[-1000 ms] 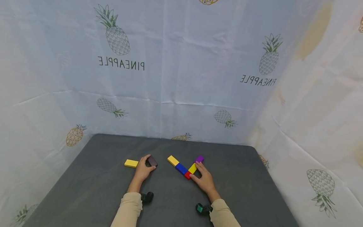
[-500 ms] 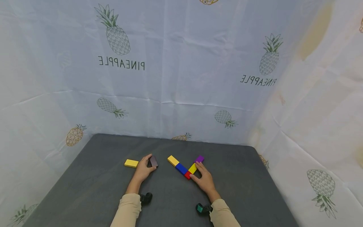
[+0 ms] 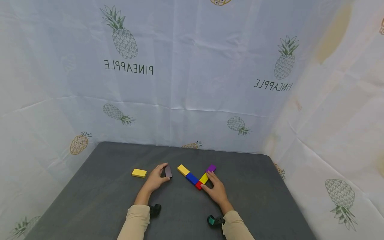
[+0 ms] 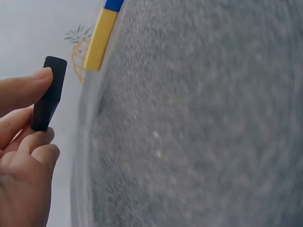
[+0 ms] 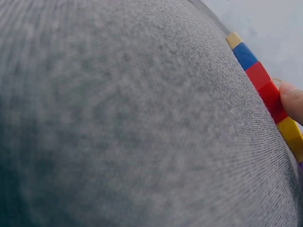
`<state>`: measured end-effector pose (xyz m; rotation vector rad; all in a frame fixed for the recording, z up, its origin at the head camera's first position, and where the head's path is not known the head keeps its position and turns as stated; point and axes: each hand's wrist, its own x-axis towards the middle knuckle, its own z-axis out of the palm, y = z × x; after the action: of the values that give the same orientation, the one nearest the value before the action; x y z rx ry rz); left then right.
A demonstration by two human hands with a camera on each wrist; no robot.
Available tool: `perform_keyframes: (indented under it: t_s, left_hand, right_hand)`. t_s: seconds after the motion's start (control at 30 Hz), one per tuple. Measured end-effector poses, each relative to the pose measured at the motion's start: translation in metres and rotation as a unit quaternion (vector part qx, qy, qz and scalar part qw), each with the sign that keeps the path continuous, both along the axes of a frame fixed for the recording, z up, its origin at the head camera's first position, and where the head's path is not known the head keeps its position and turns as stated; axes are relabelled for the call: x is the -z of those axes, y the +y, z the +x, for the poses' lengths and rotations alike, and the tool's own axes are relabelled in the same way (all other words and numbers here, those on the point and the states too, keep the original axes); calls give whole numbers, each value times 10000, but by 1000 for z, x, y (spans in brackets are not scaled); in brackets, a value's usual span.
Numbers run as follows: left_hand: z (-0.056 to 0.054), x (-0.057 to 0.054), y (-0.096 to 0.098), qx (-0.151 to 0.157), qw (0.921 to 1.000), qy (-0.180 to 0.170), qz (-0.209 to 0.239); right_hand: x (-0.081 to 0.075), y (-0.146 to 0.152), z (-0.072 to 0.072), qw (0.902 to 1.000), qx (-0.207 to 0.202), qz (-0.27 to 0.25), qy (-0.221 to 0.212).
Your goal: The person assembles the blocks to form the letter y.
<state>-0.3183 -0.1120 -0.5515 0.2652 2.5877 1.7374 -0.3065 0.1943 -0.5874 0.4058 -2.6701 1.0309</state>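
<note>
On the white curtain [image 3: 195,83] behind the table [image 3: 180,213], the word "PINEAPPLE" can be read two times, in dark capital letters, and both times it is mirrored, so it runs from right to left. The first word [image 3: 128,67] is above the left part of the table's far edge, under a printed pineapple [image 3: 125,43]; the second word [image 3: 273,85] is above the table's far right corner, also under a printed pineapple
</note>
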Motion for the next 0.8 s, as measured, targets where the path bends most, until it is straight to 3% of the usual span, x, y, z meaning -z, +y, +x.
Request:
perform_keyframes:
  t_s: [0.37,0.53,0.8]
  left_hand:
    - [3,-13,11,403,9991,-9,86]
    - [8,-17,19,772,9970,-14,5]
    - [11,-14,32,1522,9882,28,-146]
  right_hand:
    - [-2,-1,0,9999,31,-33,-141]
    - [-2,-1,1,9998,46,-3,-189]
    - [-1,-1,0,9999,59,33,-156]
